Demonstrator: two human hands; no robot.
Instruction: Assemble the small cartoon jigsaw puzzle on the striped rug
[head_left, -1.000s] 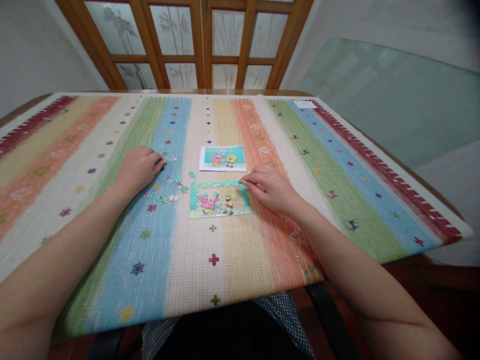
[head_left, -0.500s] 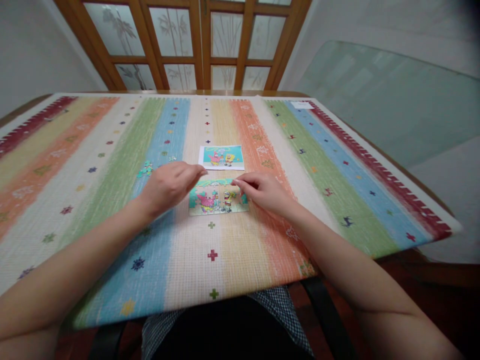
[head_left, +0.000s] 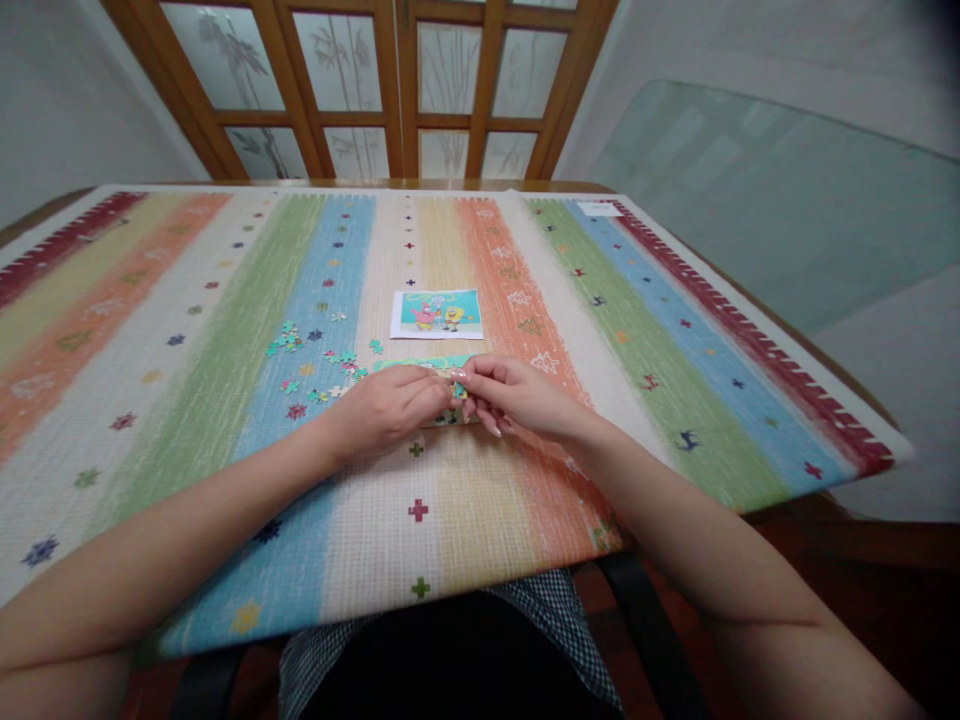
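My left hand point(head_left: 405, 403) and my right hand point(head_left: 519, 396) meet fingertip to fingertip above the jigsaw puzzle point(head_left: 427, 361). Both are closed in a pinch, with a small teal and yellow jigsaw piece point(head_left: 459, 389) showing between the fingertips. Its outline is mostly covered by the fingers. Of the puzzle lying flat beneath, only the teal top strip and a bit of the lower edge show; the hands hide the rest. Just beyond it lies the printed reference picture point(head_left: 437, 315) with pink and yellow cartoon figures on teal.
Loose jigsaw pieces point(head_left: 285, 340) lie scattered to the left of the puzzle, with a single teal piece point(head_left: 376, 346) near its upper left corner. A striped cloth point(head_left: 480, 510) covers the table. A white paper slip point(head_left: 600, 209) rests at the far right.
My left hand has moved right and nearer to me, meeting my right hand over the puzzle. Loose pieces it had been covering now show. My right hand has shifted slightly left.
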